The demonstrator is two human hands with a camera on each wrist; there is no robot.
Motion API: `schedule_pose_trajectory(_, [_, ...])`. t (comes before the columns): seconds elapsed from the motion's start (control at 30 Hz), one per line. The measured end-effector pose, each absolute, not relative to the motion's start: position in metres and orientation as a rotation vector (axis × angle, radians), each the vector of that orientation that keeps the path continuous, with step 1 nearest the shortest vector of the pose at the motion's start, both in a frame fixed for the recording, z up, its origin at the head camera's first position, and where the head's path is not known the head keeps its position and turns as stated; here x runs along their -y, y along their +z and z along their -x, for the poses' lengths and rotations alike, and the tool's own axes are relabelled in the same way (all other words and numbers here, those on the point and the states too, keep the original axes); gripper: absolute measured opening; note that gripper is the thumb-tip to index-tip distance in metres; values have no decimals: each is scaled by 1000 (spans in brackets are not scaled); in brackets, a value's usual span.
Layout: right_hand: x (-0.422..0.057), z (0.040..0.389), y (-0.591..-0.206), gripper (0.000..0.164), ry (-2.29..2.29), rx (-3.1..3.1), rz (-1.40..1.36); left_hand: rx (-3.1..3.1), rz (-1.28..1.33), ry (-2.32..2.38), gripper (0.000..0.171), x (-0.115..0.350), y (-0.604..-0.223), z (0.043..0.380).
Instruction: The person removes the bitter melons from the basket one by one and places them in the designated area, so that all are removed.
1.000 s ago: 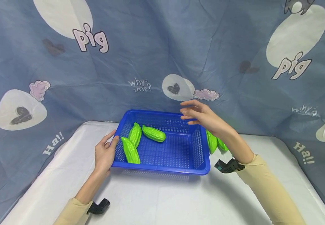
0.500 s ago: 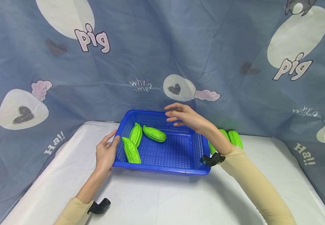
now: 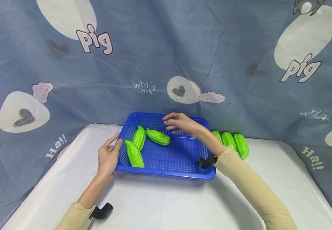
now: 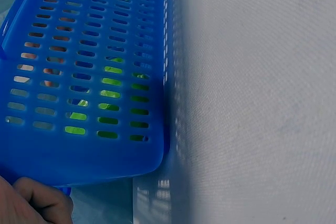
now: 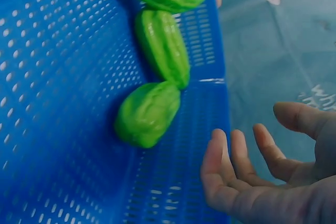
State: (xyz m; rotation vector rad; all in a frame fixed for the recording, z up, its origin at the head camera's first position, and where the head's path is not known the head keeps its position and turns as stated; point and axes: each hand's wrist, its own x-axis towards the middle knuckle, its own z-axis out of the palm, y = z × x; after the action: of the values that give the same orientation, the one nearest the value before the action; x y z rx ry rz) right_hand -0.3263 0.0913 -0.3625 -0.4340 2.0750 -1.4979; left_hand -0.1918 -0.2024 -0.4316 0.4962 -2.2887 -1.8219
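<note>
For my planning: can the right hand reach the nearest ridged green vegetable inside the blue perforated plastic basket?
Probably yes: the empty right hand hangs near that green vegetable, and the open-topped basket leaves the way free.

Plain pale beige cloth covers both arms, the left sleeve [image 3: 75, 218] and right sleeve [image 3: 253, 187] each ending creased, short of the wrist. Left hand [image 3: 107, 159] and right hand [image 3: 182, 123] are bare. I see black gadgets too: the left gadget [image 3: 102, 211] elbow-shaped, the right gadget [image 3: 208, 161] teal-marked.
</note>
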Motion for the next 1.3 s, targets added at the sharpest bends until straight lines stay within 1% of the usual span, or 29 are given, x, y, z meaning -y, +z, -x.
schedule_pose_trajectory(0.4, [-81,334,-386,50,-1298,-2179,425,2283,-490,-1837,49,202,-433,191])
schedule_pose_trajectory(0.67, [-76,339,-391,51,-1165,-2235,421,2288,-490,-1856,51,203,-432,192])
schedule_pose_trajectory(1.2, [-60,343,-401,47,-1010,-2277,423,2288,-520,-1857,50,202,-432,193])
schedule_pose_trajectory(1.3, [-59,344,-404,49,-986,-2288,432,2284,-519,-1858,50,202,-431,192])
